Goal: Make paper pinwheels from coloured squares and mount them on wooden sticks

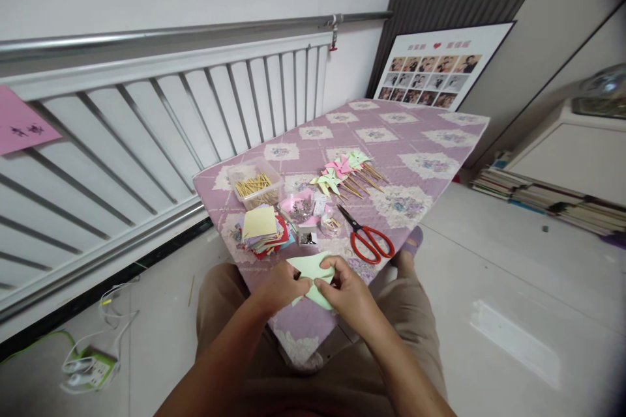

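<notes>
Between my two hands is a light green paper pinwheel piece (313, 265), its cut corners partly folded in toward the middle. My left hand (286, 287) pinches its left side, thumb near the centre. With thumb and fingers, my right hand (343, 281) grips the right side. Just beyond the hands stands a small box of pins (308, 237). Scissors with red handles (372, 245) lie to the right, blades pointing away. A stack of coloured paper squares (260, 223), yellow on top, is at the left.
A clear plastic box (257, 182) holds many thin sticks. Finished paper pinwheels (337, 169) on sticks lie farther back, near a pink dish (298, 208) and a round clear container (331, 227). A white radiator (195, 104) borders the patterned tablecloth (396, 208) on the left.
</notes>
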Demonstrator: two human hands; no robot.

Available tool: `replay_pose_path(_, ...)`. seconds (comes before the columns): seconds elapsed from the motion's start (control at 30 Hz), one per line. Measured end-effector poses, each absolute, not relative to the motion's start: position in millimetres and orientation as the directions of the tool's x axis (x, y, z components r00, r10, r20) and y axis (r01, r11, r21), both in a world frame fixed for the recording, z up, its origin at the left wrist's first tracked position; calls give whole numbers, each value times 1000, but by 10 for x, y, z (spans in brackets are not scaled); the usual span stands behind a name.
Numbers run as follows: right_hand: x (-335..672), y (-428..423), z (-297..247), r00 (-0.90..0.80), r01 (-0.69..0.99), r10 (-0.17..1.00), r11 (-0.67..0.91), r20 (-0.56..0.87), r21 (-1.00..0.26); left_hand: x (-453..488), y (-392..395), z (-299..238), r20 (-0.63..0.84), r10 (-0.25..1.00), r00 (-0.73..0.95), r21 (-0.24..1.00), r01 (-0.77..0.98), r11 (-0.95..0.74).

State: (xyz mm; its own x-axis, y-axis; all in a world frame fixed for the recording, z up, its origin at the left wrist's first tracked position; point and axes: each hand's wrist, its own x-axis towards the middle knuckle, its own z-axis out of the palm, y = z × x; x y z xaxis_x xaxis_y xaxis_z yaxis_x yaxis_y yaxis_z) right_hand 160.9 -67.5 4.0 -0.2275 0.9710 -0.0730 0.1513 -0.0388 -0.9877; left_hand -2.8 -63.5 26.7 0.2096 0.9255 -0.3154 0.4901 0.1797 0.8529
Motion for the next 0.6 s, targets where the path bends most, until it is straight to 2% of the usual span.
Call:
replay_pose_path(0.37,1601,-689,79,-170,110,985,8,-10,-994,-12,-619,306,-351,925,142,789,577,211)
replay_pose_path(0.47,1597,-684,70,-164,104,986,4,-13,-995,-11,-625,268,-359,910,208,863,445,239)
replay_pose_path(0.6,1578,-682,45,-160,52,986,-31,-39,-998,0,-653,175,-387,882,270,920,57,387)
